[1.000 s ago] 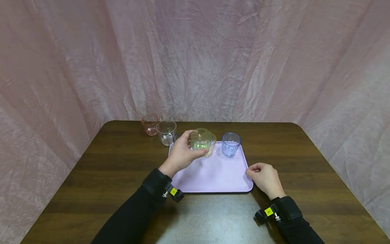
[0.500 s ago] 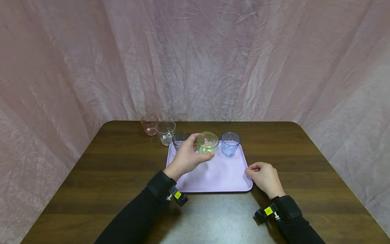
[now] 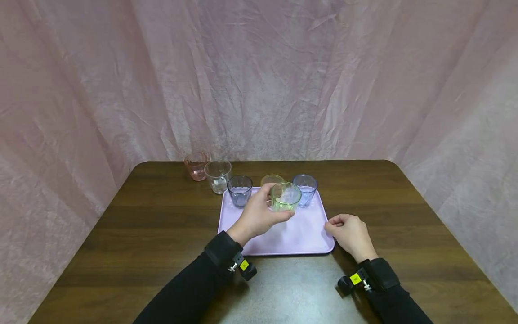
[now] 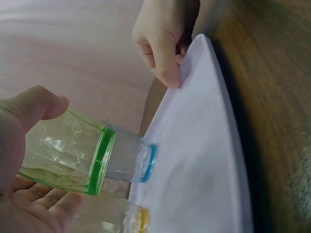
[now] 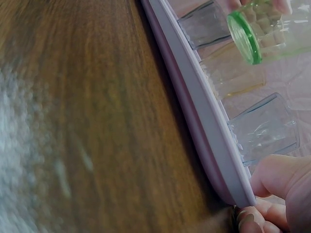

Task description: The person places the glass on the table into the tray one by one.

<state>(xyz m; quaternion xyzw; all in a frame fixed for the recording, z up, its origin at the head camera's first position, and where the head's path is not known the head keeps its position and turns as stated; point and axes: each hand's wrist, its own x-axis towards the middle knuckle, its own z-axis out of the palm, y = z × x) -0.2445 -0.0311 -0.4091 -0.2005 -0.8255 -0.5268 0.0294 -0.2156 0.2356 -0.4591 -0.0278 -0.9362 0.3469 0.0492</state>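
In the head view my left hand (image 3: 259,215) grips a green-tinted drinking glass (image 3: 285,200) by its sides, upright over a lilac tray (image 3: 299,240). The left wrist view shows the thick green base of the glass (image 4: 70,153) apart from the tray surface. Thumb and fingers of my right hand (image 3: 351,235) pinch the tray's right rim. Along the tray's far side stand a dark grey glass (image 3: 239,195), a yellowish glass (image 3: 271,179) partly hidden behind the green one, and a blue glass (image 3: 307,191).
Left of the tray, near the table's back edge, stand a colourless glass (image 3: 218,176) and a pink glass (image 3: 196,167). The brown wooden table (image 3: 133,243) extends around the tray. Behind it hangs a pink curtain (image 3: 259,81).
My left hand has carried the green glass to the right and nearer to me, past the yellowish glass, uncovering the grey one. My right hand keeps its pinch on the tray rim.
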